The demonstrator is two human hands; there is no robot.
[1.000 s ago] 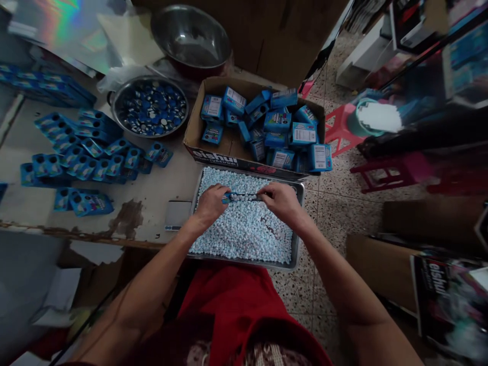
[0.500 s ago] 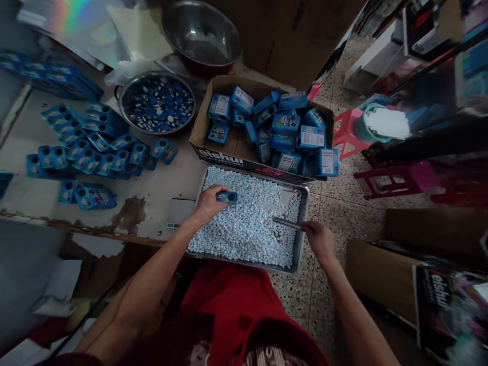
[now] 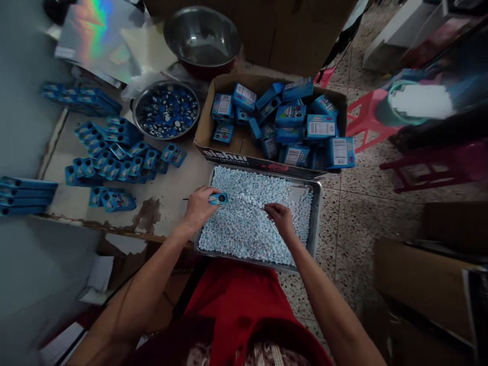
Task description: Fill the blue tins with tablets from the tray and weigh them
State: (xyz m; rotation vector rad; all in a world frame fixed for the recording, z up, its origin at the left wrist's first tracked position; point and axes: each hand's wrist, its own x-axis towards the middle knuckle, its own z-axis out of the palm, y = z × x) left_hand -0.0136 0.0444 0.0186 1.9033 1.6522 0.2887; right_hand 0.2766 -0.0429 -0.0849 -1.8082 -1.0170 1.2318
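My left hand (image 3: 199,207) is closed around a small blue box (image 3: 218,199) and holds it over the left part of a metal tray (image 3: 318,213). A dark round hole shows in the top of the box. Small pale blue and white candies (image 3: 244,234) cover most of the tray. My right hand (image 3: 280,217) grips the handle end of a narrow metal scoop (image 3: 256,205), which points left toward the box. A row of candies lies along the scoop, with its tip a short way from the box.
A carton (image 3: 224,156) of blue boxes stands behind the tray. To the left are a bowl of blue-and-silver round pieces (image 3: 168,112) and grouped blue boxes (image 3: 114,162). Farther back sits a metal bowl (image 3: 202,38). A red stool (image 3: 368,112) is at right.
My right hand has moved left over the tray, bringing the scoop, now loaded with candies, near the box. My left hand still holds the box. The head view has shifted.
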